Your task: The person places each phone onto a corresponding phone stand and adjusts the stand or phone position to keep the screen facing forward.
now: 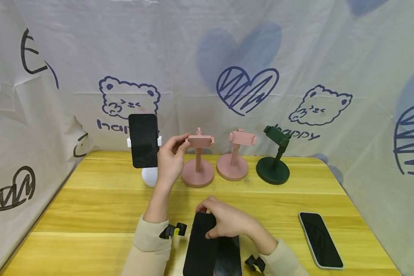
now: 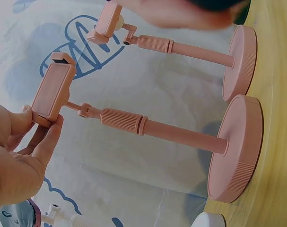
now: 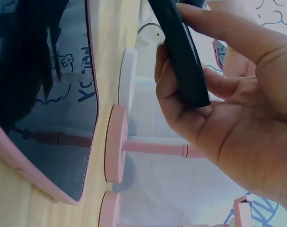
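With thumb and fingers, my left hand (image 1: 170, 163) pinches the left end of the clamp on a pink phone stand (image 1: 197, 174). The left wrist view shows that clamp (image 2: 53, 90) tilted, with no phone in it. My right hand (image 1: 232, 218) grips a dark phone (image 1: 200, 247) by its upper end and sides, fingers curled round it in the right wrist view. Under and beside the held phone lies another phone (image 1: 228, 260) on the table, its pink edge (image 3: 27, 168) showing in the right wrist view.
Left of my left hand, a white stand (image 1: 149, 177) carries an upright black phone (image 1: 144, 142). A second pink stand (image 1: 232, 167) and a dark green stand (image 1: 273, 170) stand to the right. A white-edged phone (image 1: 321, 239) lies at the right of the wooden table (image 1: 89, 207). Printed cloth (image 1: 179, 50) hangs behind.
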### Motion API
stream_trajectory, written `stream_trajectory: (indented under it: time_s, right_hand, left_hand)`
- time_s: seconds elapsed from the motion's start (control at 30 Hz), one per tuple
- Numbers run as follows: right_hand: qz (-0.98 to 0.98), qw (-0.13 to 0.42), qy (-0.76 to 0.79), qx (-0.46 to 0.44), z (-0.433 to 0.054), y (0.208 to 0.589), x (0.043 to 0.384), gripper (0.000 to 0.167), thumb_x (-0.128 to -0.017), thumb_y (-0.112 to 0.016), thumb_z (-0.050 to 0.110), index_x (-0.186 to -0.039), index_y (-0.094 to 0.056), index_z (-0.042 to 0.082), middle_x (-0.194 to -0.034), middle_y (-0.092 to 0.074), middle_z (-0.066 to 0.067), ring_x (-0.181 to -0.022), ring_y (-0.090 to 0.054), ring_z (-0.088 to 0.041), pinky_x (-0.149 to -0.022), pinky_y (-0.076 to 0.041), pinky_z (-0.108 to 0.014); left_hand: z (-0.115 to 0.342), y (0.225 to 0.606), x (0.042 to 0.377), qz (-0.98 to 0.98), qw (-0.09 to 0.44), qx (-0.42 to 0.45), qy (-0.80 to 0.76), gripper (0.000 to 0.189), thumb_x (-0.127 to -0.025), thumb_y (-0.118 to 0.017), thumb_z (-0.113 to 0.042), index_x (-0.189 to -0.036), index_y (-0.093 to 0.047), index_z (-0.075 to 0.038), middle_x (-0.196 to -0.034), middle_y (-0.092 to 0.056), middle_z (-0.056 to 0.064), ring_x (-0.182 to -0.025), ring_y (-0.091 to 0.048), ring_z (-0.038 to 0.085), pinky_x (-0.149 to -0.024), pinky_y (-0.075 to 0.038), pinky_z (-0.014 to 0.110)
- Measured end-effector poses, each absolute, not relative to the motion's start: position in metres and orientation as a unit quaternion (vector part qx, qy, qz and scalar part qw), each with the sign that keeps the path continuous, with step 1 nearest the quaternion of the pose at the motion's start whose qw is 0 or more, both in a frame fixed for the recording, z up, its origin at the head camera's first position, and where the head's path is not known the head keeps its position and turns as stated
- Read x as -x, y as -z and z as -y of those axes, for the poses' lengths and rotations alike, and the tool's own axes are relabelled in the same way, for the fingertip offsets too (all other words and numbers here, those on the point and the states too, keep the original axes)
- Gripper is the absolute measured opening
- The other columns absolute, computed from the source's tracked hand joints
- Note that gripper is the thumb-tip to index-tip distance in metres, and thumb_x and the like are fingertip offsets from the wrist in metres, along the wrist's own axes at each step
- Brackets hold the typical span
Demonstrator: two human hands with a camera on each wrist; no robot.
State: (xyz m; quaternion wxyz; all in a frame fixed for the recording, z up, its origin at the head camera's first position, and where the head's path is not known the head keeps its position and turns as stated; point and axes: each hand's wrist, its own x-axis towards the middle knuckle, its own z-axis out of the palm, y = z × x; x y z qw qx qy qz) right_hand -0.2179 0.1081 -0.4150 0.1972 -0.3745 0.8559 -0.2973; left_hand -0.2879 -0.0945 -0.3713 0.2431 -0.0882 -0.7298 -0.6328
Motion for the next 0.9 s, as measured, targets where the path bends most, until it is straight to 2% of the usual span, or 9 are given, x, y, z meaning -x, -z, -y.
stream_trajectory:
  time_s: [0.17, 0.33, 0.47, 0.67, 0.73, 0.83, 0.9]
  right_hand:
    - [-0.833, 0.234, 0.333, 0.373, -0.114, 0.415, 0.221, 0.050, -0.088, -0.083, 0.009, -0.130, -0.056, 0.014, -0.130, -0.064, -0.005, -0.121, -0.063, -0.019, -0.105, -0.052, -0.032]
    - [-0.804, 0.252, 0.385, 0.377, -0.118, 0.415, 0.224, 0.034, -0.097, -0.071, 0.007, -0.128, -0.059, 0.009, -0.133, -0.066, -0.012, -0.122, -0.066, -0.020, -0.105, -0.051, -0.032]
    - [-0.794, 0.250, 0.407, 0.377, -0.120, 0.412, 0.225, 0.031, -0.099, -0.070, 0.010, -0.128, -0.061, 0.006, -0.133, -0.067, -0.015, -0.120, -0.067, -0.017, -0.103, -0.052, -0.032]
    - [-0.798, 0.212, 0.430, 0.365, -0.125, 0.405, 0.226, 0.030, -0.099, -0.068, 0.010, -0.129, -0.062, 0.005, -0.127, -0.069, -0.012, -0.115, -0.068, -0.018, -0.092, -0.053, -0.029]
    - [-0.801, 0.189, 0.441, 0.358, -0.127, 0.404, 0.227, 0.031, -0.099, -0.068, 0.009, -0.129, -0.062, 0.005, -0.121, -0.071, -0.009, -0.107, -0.069, -0.014, -0.085, -0.052, -0.027]
    - [-0.803, 0.160, 0.466, 0.335, -0.131, 0.403, 0.228, 0.032, -0.099, -0.067, 0.007, -0.131, -0.062, 0.003, -0.107, -0.073, -0.009, -0.083, -0.068, -0.015, -0.072, -0.052, -0.026]
    - [-0.805, 0.135, 0.481, 0.319, -0.134, 0.401, 0.229, 0.033, -0.100, -0.067, 0.007, -0.132, -0.061, 0.002, -0.109, -0.072, -0.010, -0.085, -0.068, -0.018, -0.074, -0.055, -0.028]
  left_hand:
    - [0.095, 0.372, 0.288, 0.730, 0.237, 0.089, 0.634, 0.027, -0.104, -0.065, -0.014, -0.129, -0.072, -0.007, -0.121, -0.073, 0.011, -0.112, -0.070, 0.021, -0.095, -0.056, 0.031]
    - [0.095, 0.372, 0.288, 0.730, 0.238, 0.089, 0.635, 0.027, -0.104, -0.065, -0.014, -0.129, -0.072, -0.006, -0.121, -0.073, 0.011, -0.112, -0.070, 0.020, -0.096, -0.056, 0.031]
    - [0.095, 0.372, 0.288, 0.729, 0.237, 0.088, 0.636, 0.028, -0.104, -0.065, -0.014, -0.129, -0.072, -0.005, -0.122, -0.072, 0.012, -0.113, -0.070, 0.020, -0.098, -0.056, 0.034]
    - [0.095, 0.372, 0.288, 0.729, 0.235, 0.090, 0.637, 0.028, -0.104, -0.065, -0.013, -0.129, -0.071, -0.003, -0.123, -0.072, 0.012, -0.114, -0.069, 0.020, -0.100, -0.056, 0.038]
    - [0.095, 0.372, 0.288, 0.728, 0.237, 0.091, 0.637, 0.028, -0.104, -0.065, -0.012, -0.129, -0.071, -0.003, -0.123, -0.072, 0.013, -0.114, -0.069, 0.022, -0.100, -0.056, 0.037]
    - [0.095, 0.372, 0.288, 0.728, 0.238, 0.092, 0.636, 0.028, -0.104, -0.065, -0.012, -0.130, -0.071, -0.002, -0.124, -0.071, 0.014, -0.114, -0.069, 0.024, -0.100, -0.055, 0.039]
    - [0.095, 0.372, 0.288, 0.729, 0.238, 0.093, 0.634, 0.029, -0.104, -0.065, -0.012, -0.130, -0.070, -0.002, -0.124, -0.071, 0.015, -0.115, -0.069, 0.026, -0.100, -0.055, 0.040]
